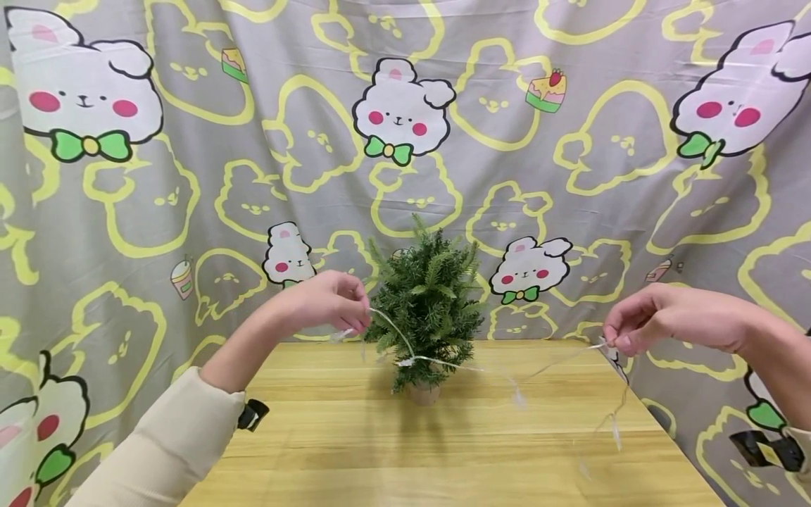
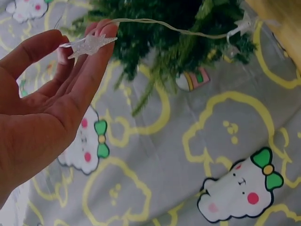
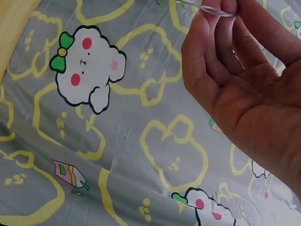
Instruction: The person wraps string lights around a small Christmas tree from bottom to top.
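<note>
A string of star lights on a clear wire sags between my two hands, in front of a small artificial Christmas tree. At the tree's left side, my left hand pinches the wire close to a glittery clear star. Off to the right, above the table's right edge, my right hand pinches the wire between thumb and fingers. More of the string hangs below that hand, with a clear star dangling on it. The wire's path near the tree's lower branches is partly unclear.
The tree's pale round base stands on a wood-grain table, near its back edge. Behind and around the table hangs a grey curtain printed with rabbits. Dark bands sit at both wrists.
</note>
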